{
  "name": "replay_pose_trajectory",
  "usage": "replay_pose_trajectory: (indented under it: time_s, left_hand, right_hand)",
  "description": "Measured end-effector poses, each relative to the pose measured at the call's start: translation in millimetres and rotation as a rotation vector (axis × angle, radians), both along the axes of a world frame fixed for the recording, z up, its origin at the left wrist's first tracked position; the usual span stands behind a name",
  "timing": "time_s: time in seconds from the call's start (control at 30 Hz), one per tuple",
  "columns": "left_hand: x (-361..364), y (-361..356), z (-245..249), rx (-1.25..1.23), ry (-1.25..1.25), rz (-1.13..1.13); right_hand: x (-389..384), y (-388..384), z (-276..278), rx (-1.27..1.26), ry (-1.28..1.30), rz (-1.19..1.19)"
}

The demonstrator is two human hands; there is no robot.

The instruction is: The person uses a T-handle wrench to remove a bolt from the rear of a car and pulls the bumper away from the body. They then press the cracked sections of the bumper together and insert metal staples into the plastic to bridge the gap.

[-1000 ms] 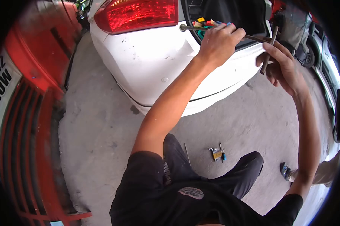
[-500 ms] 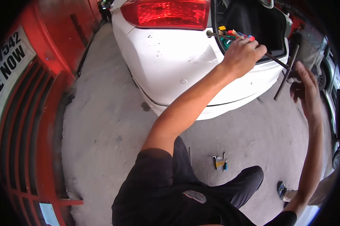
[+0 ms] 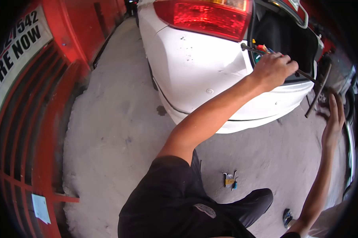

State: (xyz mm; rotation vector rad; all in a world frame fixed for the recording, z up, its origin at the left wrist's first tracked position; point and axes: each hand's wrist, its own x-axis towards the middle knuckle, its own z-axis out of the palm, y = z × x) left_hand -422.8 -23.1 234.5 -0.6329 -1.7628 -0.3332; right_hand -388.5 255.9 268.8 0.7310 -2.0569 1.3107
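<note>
My left hand point(image 3: 275, 71) is wrapped around the shaft of a long metal T-handle wrench point(image 3: 306, 76). The far end of the wrench meets the white car body point(image 3: 210, 75) at the lower inner corner of the red tail light point(image 3: 208, 19). Beyond my fist the shaft runs right to its crossbar point(image 3: 318, 93). Just past that crossbar is my right hand point(image 3: 334, 117), fingers stretched out and apart, holding nothing. Colourful items point(image 3: 262, 47) show partly behind my left hand at the edge of the open trunk point(image 3: 284, 35).
On the concrete floor point(image 3: 119, 131) lie a hex key set point(image 3: 229, 180) and a blue-handled screwdriver point(image 3: 235, 185). A red slatted metal gate point(image 3: 48, 150) runs along the left. Another person's shoe point(image 3: 287, 218) is at lower right, and a vehicle point(image 3: 349, 146) stands at the far right.
The view has swung left, so the car, wrench and hands sit farther right. My right hand's fingers now point more upward beside the crossbar. My left hand keeps its grip.
</note>
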Motion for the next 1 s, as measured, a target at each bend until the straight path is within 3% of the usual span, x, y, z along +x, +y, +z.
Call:
replay_pose_trajectory:
  time_s: [0.03, 0.1, 0.17, 0.23, 0.27, 0.3, 0.37, 0.43, 0.5, 0.57, 0.63, 0.77, 0.83, 0.93, 0.97, 1.0]
  left_hand:
    - [-0.5, -0.4, -0.6, -0.002, 0.019, 0.001]
    - [-4.2, 0.4, -5.2, -0.037, 0.017, 0.019]
    - [-4.0, 3.6, -6.5, -0.021, -0.014, 0.027]
    - [-3.0, 1.0, -6.0, 0.028, 0.007, -0.007]
    - [-3.4, -1.3, -5.5, 0.007, 0.025, -0.001]
    - [-2.8, -2.2, -6.2, -0.008, 0.042, 0.005]
    - [-4.2, -3.5, -9.1, -0.033, -0.001, 0.012]
    - [-5.8, -5.5, -9.6, -0.072, -0.078, 0.026]
    - [-11.2, -6.4, -10.7, -0.046, -0.057, 0.005]
    - [-14.7, -4.8, -12.5, -0.025, -0.061, 0.027]
    - [-15.3, -2.1, -16.7, -0.030, -0.048, 0.040]
    - [-14.3, -3.2, -20.2, -0.013, 0.004, 0.050]
    - [-15.9, -2.0, -22.2, 0.013, 0.011, 0.054]
    - [-14.0, 1.2, -24.2, -0.074, -0.095, 0.109]
    - [-14.2, 2.2, -25.1, -0.068, -0.096, 0.108]
    - [-13.4, 2.2, -24.2, -0.021, -0.008, 0.126]
  right_hand:
    - [1.3, 6.3, 6.5, -0.054, -0.365, 0.096]
    - [20.6, -15.6, 23.2, 0.149, -0.608, 0.421]
    - [30.9, -30.3, 33.7, 0.237, -0.553, 0.411]
    - [11.1, -25.0, 37.1, 0.596, -0.053, 0.129]
    - [-5.2, -26.8, 35.0, 0.806, 0.362, -0.090]
    - [-15.1, -19.3, 33.1, 0.813, 0.363, -0.087]
    - [-27.0, -12.9, 32.0, 1.015, 1.023, -0.338]
    - [-13.3, -20.4, 22.5, 0.757, 0.818, -0.185]
    - [-30.3, 2.5, 0.1, 0.021, 0.156, 0.012]
    - [-28.4, 20.0, 2.0, -0.187, -0.491, 0.129]
    - [-7.6, -10.0, -14.5, -0.150, -0.661, 0.231]
    - [-1.4, -26.8, 5.0, -0.154, -0.491, 0.454]
    - [-1.5, -24.5, 13.4, -0.102, -0.509, 0.436]
    - [-5.3, -14.6, 40.7, 0.407, -0.359, 0.243]
    - [-8.5, -19.2, 42.9, 0.412, -0.361, 0.241]
    - [-14.2, -22.9, 46.0, 0.817, 0.409, 0.070]
